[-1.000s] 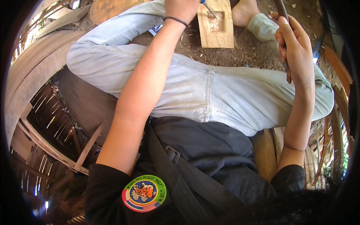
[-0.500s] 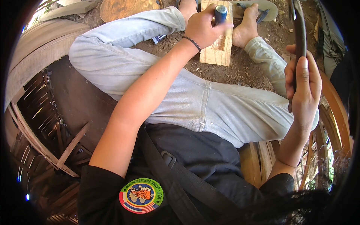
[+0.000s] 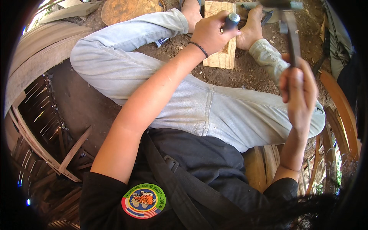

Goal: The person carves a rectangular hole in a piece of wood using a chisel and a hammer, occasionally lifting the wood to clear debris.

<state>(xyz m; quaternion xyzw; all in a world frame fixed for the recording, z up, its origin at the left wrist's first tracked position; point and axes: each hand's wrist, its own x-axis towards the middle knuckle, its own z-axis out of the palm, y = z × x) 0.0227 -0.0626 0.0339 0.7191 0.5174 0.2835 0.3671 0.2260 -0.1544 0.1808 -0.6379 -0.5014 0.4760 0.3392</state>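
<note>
My left hand (image 3: 210, 33) is wrapped round the blue handle of a chisel (image 3: 231, 21), its metal-capped end pointing up at me. The blade is hidden below the hand. Underneath lies a pale wooden board (image 3: 217, 62) with a rectangular recess cut in it, partly covered by my hand. To the right, my right hand (image 3: 301, 90) grips a hammer (image 3: 293, 42) by its dark handle. The hammer's head, smeared by motion, is raised near the top edge, to the right of the chisel and apart from it.
My bare feet (image 3: 251, 32) flank the board, with sandals beside them. Wood chips litter the dirt floor (image 3: 245, 73). A round wooden piece (image 3: 130, 9) lies at the far left. Curved planks (image 3: 46, 53) stand along the left, and an orange-brown wooden rail (image 3: 343, 109) curves at the right.
My right hand has swung the hammer leftward, bringing its head into view at the top. The left hand and chisel have shifted slightly nearer, with the chisel's cap a little to the right.
</note>
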